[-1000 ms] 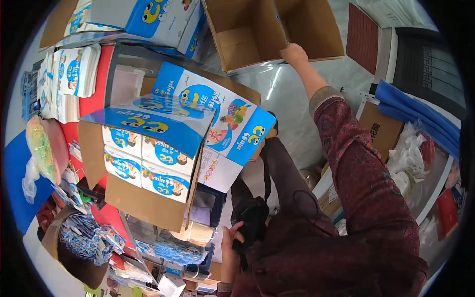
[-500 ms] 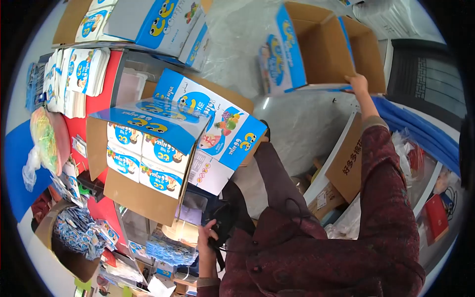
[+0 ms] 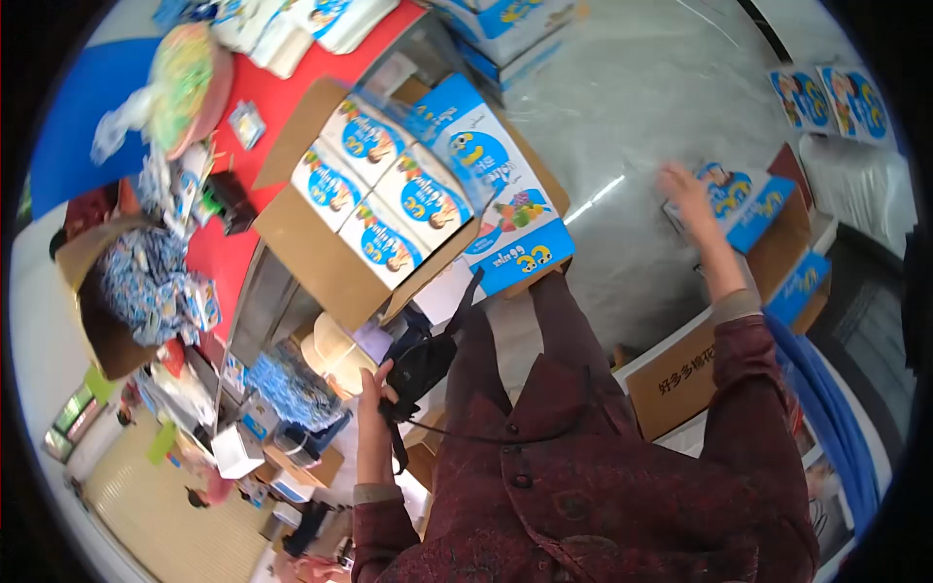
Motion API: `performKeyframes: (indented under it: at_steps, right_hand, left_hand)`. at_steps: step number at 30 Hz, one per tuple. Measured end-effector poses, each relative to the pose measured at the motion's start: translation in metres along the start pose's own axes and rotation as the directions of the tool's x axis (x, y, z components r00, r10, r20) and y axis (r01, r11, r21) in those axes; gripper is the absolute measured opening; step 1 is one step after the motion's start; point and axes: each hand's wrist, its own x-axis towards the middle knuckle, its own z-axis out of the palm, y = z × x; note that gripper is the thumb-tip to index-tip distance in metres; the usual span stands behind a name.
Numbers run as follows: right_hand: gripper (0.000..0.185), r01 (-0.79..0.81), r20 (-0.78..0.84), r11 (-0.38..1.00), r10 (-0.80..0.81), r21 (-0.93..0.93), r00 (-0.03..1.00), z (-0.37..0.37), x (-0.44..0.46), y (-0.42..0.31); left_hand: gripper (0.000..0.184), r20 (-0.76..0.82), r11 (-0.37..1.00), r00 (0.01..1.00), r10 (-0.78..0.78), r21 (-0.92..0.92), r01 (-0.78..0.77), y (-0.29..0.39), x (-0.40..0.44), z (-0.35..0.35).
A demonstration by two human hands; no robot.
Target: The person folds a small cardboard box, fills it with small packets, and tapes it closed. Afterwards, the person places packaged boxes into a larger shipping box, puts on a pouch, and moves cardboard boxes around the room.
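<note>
My right hand [image 3: 692, 206] is stretched out over the grey floor, a little blurred, with its fingers extended and nothing in them. Just beside it, at the right, lies an open blue and white cardboard box [image 3: 763, 219] with brown inside. My left hand [image 3: 372, 396] is low at my side with its fingers apart, close to a black bag with straps [image 3: 423, 374]. In front of me stands an open carton [image 3: 311, 262] packed with several white and blue small boxes [image 3: 418, 199]. It rests against a larger printed carton [image 3: 530, 219].
A red table [image 3: 219, 257] at the left carries a bag of colourful contents [image 3: 190, 83] and packets. A box of blue-white wrappers [image 3: 146, 287] is lower left. At the right are a brown carton with Chinese print [image 3: 680, 384] and blue sheeting [image 3: 836, 408].
My right hand has let go of the open cardboard box, which now lies further right and lower. The view has turned, so the packed carton appears higher. My left hand stays near the black bag.
</note>
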Motion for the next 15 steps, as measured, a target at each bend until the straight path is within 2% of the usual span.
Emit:
performKeyframes:
  at_steps: [1,2,3,5,7,8,10,11,13,15]
  right_hand:
    - [0.043,0.027,0.14,0.967,-0.064,0.252,0.988,0.035,-0.001,-0.057]
    - [0.045,0.007,0.283,0.945,-0.105,0.327,0.953,0.057,-0.009,-0.116]
    - [0.049,0.068,0.284,0.924,-0.184,0.375,0.941,0.08,-0.017,-0.169]
    - [0.058,0.185,0.24,0.922,-0.276,0.341,0.931,0.113,-0.029,-0.253]
    - [0.059,0.294,0.258,0.955,-0.291,0.027,0.921,0.139,-0.023,-0.308]
    - [0.059,0.304,0.263,0.953,-0.298,0.017,0.918,0.151,-0.018,-0.323]
    - [0.04,0.38,0.301,0.854,-0.28,-0.354,0.911,0.171,-0.008,-0.336]
    - [0.029,0.388,0.263,0.832,-0.302,-0.397,0.916,0.183,0.002,-0.328]
    - [0.028,0.41,0.268,0.793,-0.318,-0.45,0.909,0.184,0.007,-0.331]
    - [0.028,0.437,0.293,0.752,-0.329,-0.493,0.898,0.187,0.006,-0.327]
  left_hand:
    - [0.078,-0.053,1.0,0.998,-0.021,0.016,0.022,0.004,-0.003,-0.002]
    - [0.079,-0.056,0.999,0.998,-0.021,0.043,0.023,0.01,-0.009,-0.005]
    - [0.079,-0.055,0.997,0.998,-0.019,0.072,0.023,0.017,-0.013,-0.008]
    - [0.079,-0.067,0.997,0.998,-0.002,0.082,0.007,0.023,-0.009,-0.012]
    - [0.087,-0.06,0.98,0.996,0.061,0.194,-0.048,0.031,0.002,-0.014]
    - [0.091,-0.077,0.971,0.993,0.091,0.228,-0.072,0.031,0.012,-0.017]
    - [0.083,-0.091,0.968,0.991,0.094,0.24,-0.069,0.04,0.03,-0.02]
    - [0.088,-0.103,0.974,0.989,0.102,0.213,-0.079,0.038,0.048,-0.025]
    - [0.085,-0.106,0.982,0.994,0.017,0.191,0.003,0.041,0.083,-0.04]
    - [0.072,-0.132,0.979,0.988,0.084,0.194,-0.058,0.036,0.113,-0.05]
